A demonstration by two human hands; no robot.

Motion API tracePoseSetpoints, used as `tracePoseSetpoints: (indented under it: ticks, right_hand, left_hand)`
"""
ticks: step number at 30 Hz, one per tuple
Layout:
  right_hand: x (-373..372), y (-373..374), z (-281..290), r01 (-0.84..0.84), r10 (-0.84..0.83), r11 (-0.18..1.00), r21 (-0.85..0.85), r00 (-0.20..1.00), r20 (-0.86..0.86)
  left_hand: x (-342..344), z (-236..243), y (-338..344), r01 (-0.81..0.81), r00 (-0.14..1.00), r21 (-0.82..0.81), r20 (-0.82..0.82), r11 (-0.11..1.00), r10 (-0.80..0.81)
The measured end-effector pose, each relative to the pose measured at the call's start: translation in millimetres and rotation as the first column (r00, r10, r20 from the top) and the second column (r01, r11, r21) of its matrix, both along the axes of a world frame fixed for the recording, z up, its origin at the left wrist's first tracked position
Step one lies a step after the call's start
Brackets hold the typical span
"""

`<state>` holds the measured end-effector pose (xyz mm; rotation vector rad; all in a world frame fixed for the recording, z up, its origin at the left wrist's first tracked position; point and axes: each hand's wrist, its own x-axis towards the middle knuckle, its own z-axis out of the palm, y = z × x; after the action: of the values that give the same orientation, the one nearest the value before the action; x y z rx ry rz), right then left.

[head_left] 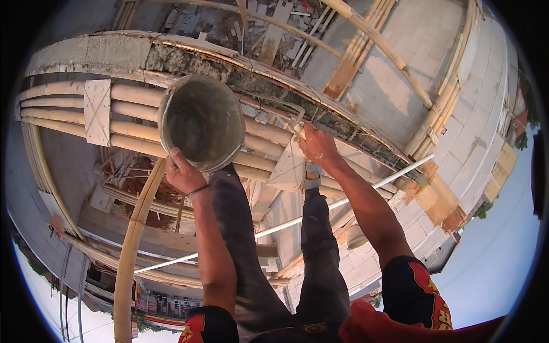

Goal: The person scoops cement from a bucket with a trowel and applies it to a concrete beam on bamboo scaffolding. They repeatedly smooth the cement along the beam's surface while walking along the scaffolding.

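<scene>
A grey, cement-stained bucket (200, 120) is tilted with its dark inside facing me. My left hand (178, 168) grips its rim at the lower left. My right hand (314, 143) is closed at the end of a thin bent metal bar (296, 110), beside a narrow formwork channel (377, 143) with rough wet-looking cement along it. My legs (309, 240) stand over bundled bamboo poles (131, 111), and my foot in a sandal (312, 177) rests by a nailed board (286, 168).
Bamboo scaffold poles (137, 228) run below me, with gaps showing a lower level. A long white pipe (400, 170) crosses beneath my legs. Rubble (189, 17) lies beyond the channel, and a pale block wall (469, 131) stands at the right.
</scene>
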<state>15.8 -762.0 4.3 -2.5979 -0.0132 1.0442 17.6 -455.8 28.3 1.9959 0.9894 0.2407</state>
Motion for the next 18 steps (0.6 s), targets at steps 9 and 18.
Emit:
tracePoseSetpoints:
  ticks: [9,18]
  right_hand:
    - [59,65,31,0.724,-0.261,0.669,0.168,0.44,-0.859]
    - [46,102,21,0.015,0.005,0.951,0.309,0.998,-0.063]
  left_hand:
    - [-9,-9,-13,0.097,0.994,-0.379,0.089,0.92,-0.068]
    - [-3,-3,6,0.166,0.984,-0.651,0.065,0.74,-0.164]
